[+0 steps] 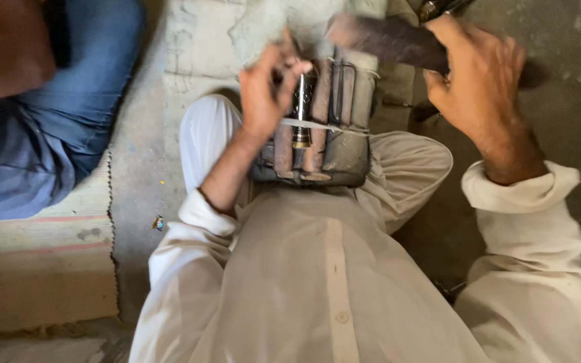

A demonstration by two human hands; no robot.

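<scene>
Floor (573, 101): bare grey concrete, under and right of both hands. Woven mat (42, 262) with faded red stripes lies well left of the left hand, its edge frayed. A second person in blue clothing (48, 134) sits on it, far left of the hands, not touching the work.

Wearer sits on the floor in white clothing (317, 282), knees up.

Clamp block (327, 128): dark, worn jig of upright wooden bars bound by a pale cord, sitting between the knees, directly below and between the hands. A thin metal rod (301, 107) stands upright among the bars.

Wooden tool (391, 40): long, dark, motion-blurred, lying across above the block's top right, just above the rod.

Right hand (482, 81): up and right of the block, fingers closed round the wooden tool's end.

Left hand (267, 91): at the block's top left, fingers curled and pinched at the top of the metal rod; whether it truly grips it, cannot tell because of blur.

Small blue scrap (159, 222) on the floor, below and left of the left hand.
</scene>
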